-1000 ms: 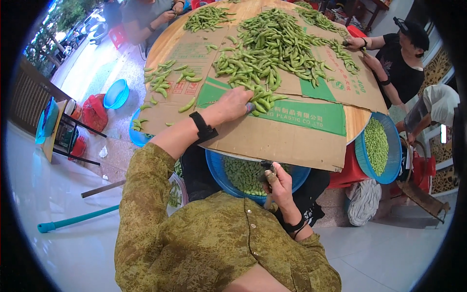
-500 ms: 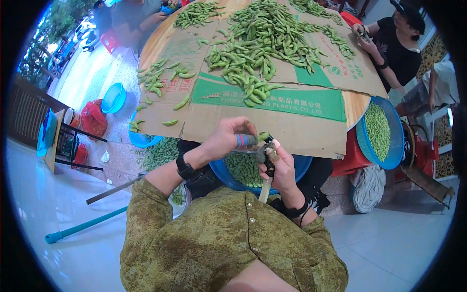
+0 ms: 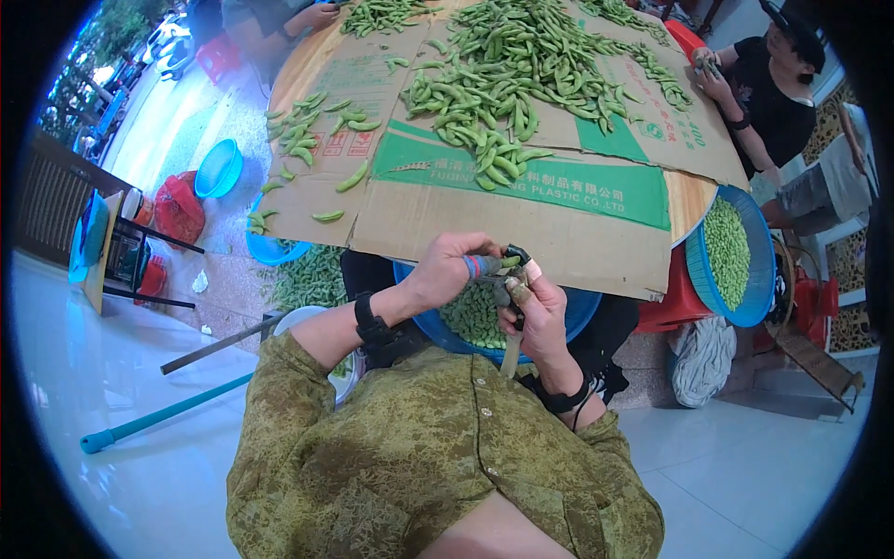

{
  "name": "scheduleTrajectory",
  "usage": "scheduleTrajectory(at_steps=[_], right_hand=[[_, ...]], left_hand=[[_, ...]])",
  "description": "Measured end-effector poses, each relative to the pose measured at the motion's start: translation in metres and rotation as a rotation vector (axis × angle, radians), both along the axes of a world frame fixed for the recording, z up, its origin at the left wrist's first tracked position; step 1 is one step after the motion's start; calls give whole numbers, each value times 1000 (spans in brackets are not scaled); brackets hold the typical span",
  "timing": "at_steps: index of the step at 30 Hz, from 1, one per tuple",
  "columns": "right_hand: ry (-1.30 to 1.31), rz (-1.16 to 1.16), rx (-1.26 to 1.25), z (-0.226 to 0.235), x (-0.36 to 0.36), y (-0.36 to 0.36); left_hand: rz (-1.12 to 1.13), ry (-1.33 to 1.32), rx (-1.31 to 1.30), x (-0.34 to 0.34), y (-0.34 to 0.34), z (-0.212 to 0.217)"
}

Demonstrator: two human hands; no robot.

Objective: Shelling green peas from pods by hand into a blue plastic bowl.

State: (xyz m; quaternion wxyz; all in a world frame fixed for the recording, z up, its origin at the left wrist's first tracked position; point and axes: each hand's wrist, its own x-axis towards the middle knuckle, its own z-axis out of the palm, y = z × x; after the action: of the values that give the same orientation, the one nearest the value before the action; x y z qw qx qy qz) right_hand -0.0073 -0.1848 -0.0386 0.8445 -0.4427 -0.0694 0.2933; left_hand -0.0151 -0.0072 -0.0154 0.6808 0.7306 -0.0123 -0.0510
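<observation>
In front of my chest, my left hand [image 3: 445, 272] pinches a green bean pod [image 3: 509, 262] between thumb and fingers. Coloured wraps cover a fingertip of this hand. My right hand [image 3: 543, 321] is closed round a dark hand tool [image 3: 514, 252] with a pale strip hanging below the grip; the exact kind is not clear. At the tool's dark upper end, the pod meets it and the two hands nearly touch. Beneath them a blue basin [image 3: 585, 315] holds shelled green beans [image 3: 471, 317]. Beyond lies a heap of bean pods [image 3: 521, 70] on flattened cardboard [image 3: 466, 228].
Cardboard covers the round wooden table [image 3: 293, 70]. A blue basket [image 3: 765, 265] of shelled beans stands at the right. Across from it another person [image 3: 773, 93] handles something small. At left are a white bucket [image 3: 303, 317], pods on the floor [image 3: 321, 279] and a teal pole [image 3: 168, 413].
My left hand has come slightly closer to my right, bringing the pod against the tool's upper end. The whole view has shifted a little.
</observation>
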Motion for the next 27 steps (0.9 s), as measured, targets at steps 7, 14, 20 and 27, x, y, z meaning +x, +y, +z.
scheduleTrajectory(at_steps=[7,14,20,27], right_hand=[[-404,-85,-254,-12,3,-8],[-394,18,-159,-12,7,-21],[-1300,-150,-436,-26,23,-20],[-825,-215,-509,-25,7,-14]], left_hand=[[-10,367,-555,3,-3,-3],[-69,602,-845,5,-10,-3],[-54,772,-889,5,-6,-11],[-12,610,-645,1,-16,-7]])
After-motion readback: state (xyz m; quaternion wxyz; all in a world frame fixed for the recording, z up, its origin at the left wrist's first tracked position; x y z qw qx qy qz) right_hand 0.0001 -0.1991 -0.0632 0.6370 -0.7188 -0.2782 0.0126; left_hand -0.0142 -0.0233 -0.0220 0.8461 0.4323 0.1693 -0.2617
